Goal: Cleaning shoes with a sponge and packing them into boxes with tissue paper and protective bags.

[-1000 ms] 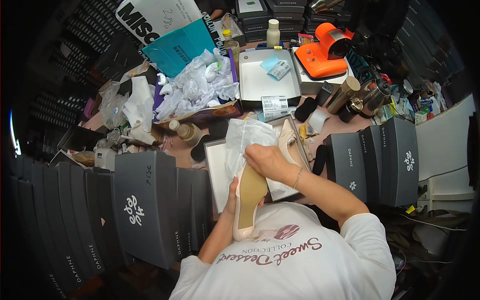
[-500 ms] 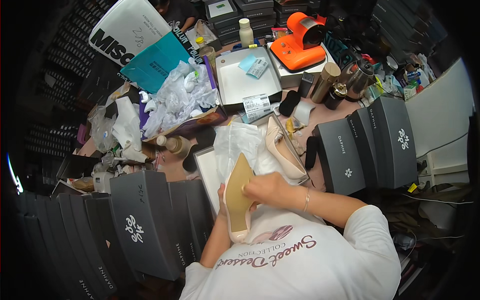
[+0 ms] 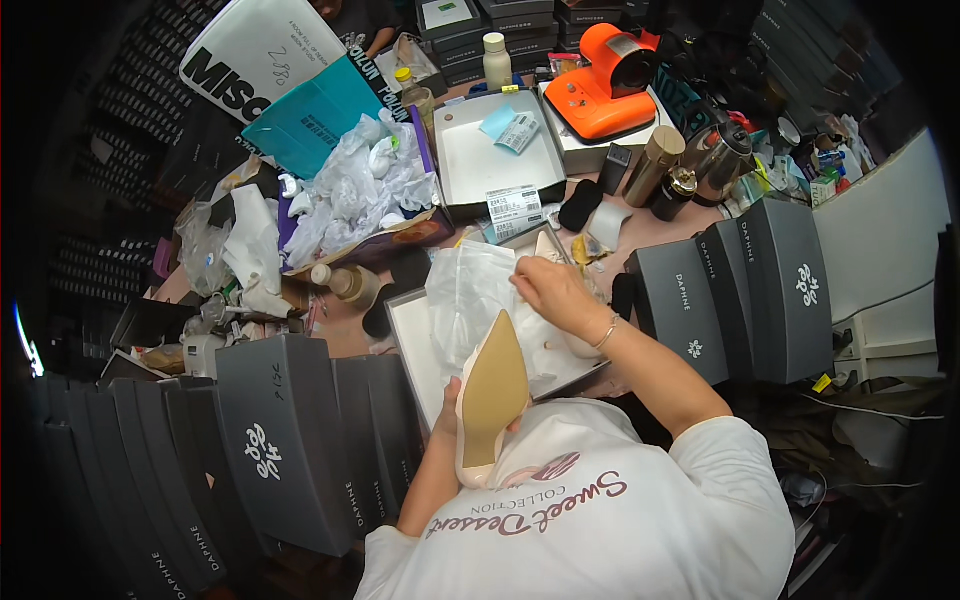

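My left hand [image 3: 450, 402] grips a pale pink pointed pump [image 3: 493, 385] along its side, with the tan sole facing up and the toe pointing away from me. Beyond it lies an open shoe box [image 3: 409, 348] lined with white tissue paper [image 3: 468, 290]. My right hand [image 3: 560, 292] is over the box, its fingers closed at the tissue's right edge. The matching pump [image 3: 545, 244] lies in the box; my right hand and wrist cover much of it.
Dark grey shoe boxes stand at left [image 3: 285, 440] and right [image 3: 680, 310]. Behind are an open box lid [image 3: 463, 150] with labels, a carton of crumpled tissue [image 3: 365, 175], an orange machine [image 3: 600, 90] and several bottles. A person [image 3: 365, 25] is at the far edge.
My right hand has left the pump's sole and moved away from me to the tissue paper. My left hand has shifted slightly right with the pump, still sole up.
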A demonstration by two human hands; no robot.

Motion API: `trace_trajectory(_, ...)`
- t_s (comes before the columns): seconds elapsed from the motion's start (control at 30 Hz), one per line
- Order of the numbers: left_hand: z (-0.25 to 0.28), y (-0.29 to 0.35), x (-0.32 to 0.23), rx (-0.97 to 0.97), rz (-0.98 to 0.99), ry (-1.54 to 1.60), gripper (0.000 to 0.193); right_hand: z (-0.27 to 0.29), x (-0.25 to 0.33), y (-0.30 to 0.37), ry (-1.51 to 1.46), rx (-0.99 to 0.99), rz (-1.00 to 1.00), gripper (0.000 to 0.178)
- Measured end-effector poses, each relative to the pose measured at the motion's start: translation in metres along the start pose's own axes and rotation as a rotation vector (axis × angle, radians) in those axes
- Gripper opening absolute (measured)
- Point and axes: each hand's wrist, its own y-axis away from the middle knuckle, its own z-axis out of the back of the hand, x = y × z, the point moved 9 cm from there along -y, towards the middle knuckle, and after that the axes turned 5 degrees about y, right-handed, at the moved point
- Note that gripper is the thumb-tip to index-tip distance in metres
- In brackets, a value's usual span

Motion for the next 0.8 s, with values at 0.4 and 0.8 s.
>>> trace_trajectory(0.4, 0.136, 0.076, 0.019, -0.553, 0.007, 0.030, 0.056, -0.057, -0.084, 0.119, 0.242, 0.442, -0.435, 0.034)
trace_trajectory(0.8, 0.121, 0.048, -0.031, -0.623, -0.233, -0.172, 0.044, -0.029, -0.049, 0.109, 0.209, 0.290, -0.368, 0.030)
